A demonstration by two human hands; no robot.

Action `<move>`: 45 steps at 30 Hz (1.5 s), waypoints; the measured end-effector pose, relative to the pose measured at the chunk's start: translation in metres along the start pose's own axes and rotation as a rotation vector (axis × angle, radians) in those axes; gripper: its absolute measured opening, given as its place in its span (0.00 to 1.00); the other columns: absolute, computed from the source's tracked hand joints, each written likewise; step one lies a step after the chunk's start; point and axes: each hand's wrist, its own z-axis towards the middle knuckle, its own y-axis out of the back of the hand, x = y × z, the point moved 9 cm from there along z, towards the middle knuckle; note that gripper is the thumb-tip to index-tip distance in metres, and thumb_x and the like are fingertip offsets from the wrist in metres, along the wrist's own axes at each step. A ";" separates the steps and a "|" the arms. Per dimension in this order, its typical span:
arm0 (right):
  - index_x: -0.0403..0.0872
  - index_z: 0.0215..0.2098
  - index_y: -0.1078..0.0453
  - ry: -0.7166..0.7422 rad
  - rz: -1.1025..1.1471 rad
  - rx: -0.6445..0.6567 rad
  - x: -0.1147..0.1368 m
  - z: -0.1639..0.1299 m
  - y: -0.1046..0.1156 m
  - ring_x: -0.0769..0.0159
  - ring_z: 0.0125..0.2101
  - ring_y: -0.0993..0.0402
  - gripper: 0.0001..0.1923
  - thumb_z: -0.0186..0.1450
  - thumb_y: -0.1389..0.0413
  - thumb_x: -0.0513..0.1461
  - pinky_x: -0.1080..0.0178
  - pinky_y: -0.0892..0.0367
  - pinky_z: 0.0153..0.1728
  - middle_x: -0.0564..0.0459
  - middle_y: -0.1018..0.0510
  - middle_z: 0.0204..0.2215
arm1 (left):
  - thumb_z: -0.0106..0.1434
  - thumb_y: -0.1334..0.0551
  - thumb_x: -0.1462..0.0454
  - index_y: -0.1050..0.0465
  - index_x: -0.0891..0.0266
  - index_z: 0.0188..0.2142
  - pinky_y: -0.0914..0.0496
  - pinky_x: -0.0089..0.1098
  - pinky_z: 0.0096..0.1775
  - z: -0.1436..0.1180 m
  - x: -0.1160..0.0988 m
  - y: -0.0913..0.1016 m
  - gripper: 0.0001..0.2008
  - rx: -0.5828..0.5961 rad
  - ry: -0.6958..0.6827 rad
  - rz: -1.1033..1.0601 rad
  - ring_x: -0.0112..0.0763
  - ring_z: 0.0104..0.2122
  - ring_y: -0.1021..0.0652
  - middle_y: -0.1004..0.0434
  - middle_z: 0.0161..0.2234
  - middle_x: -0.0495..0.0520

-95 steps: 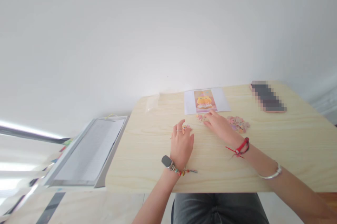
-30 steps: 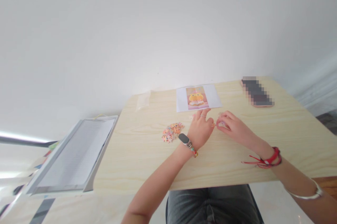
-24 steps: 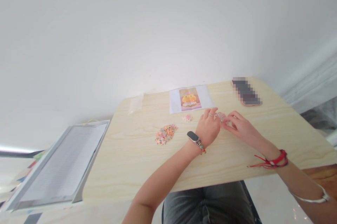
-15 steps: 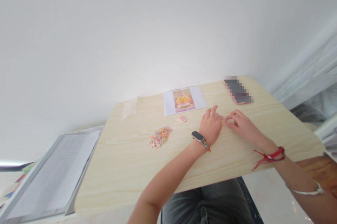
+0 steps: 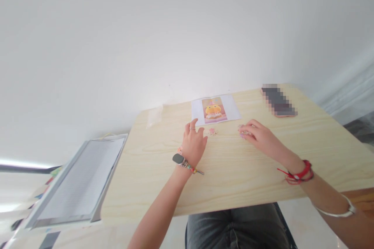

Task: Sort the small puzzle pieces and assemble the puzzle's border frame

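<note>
Left hand (image 5: 194,142) lies flat, fingers spread, over the puzzle pile (image 5: 179,149) mid-table (image 5: 233,175) — gripping nothing. Right hand (image 5: 258,136) — fingers curled onto puzzle pieces (image 5: 242,128) near the far edge; pinch cannot be told.

I am counting what is lying on my table (image 5: 248,171). I am seeing one picture sheet (image 5: 215,110) with a yellow chick on it. I am seeing one phone (image 5: 279,100). I am seeing one clear little bag (image 5: 154,116). I am seeing two small bunches of puzzle pieces out in the open: one (image 5: 212,131) between my hands and one (image 5: 243,131) at my right fingertips; each bunch is too small to count.
</note>
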 end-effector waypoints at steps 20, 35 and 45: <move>0.44 0.35 0.34 0.154 -0.242 0.258 0.056 0.050 -0.068 0.66 0.30 0.30 0.10 0.65 0.52 0.41 0.64 0.37 0.30 0.48 0.32 0.36 | 0.55 0.37 0.67 0.29 0.64 0.33 0.32 0.46 0.46 -0.007 -0.006 -0.008 0.05 -0.045 -0.019 -0.093 0.46 0.51 0.37 0.40 0.51 0.62; 0.45 0.33 0.33 0.146 -0.274 0.085 0.058 0.023 -0.042 0.66 0.28 0.29 0.10 0.64 0.51 0.42 0.65 0.37 0.24 0.50 0.30 0.34 | 0.57 0.39 0.68 0.31 0.62 0.27 0.30 0.43 0.45 -0.014 -0.036 0.008 0.03 -0.164 -0.169 -0.120 0.43 0.50 0.36 0.39 0.51 0.60; 0.48 0.36 0.32 0.252 -0.008 0.148 0.083 0.025 -0.053 0.66 0.34 0.30 0.10 0.66 0.55 0.38 0.63 0.35 0.32 0.50 0.30 0.36 | 0.59 0.40 0.68 0.29 0.59 0.29 0.32 0.45 0.46 -0.035 -0.001 0.026 0.04 -0.133 -0.044 -0.227 0.42 0.50 0.37 0.40 0.52 0.56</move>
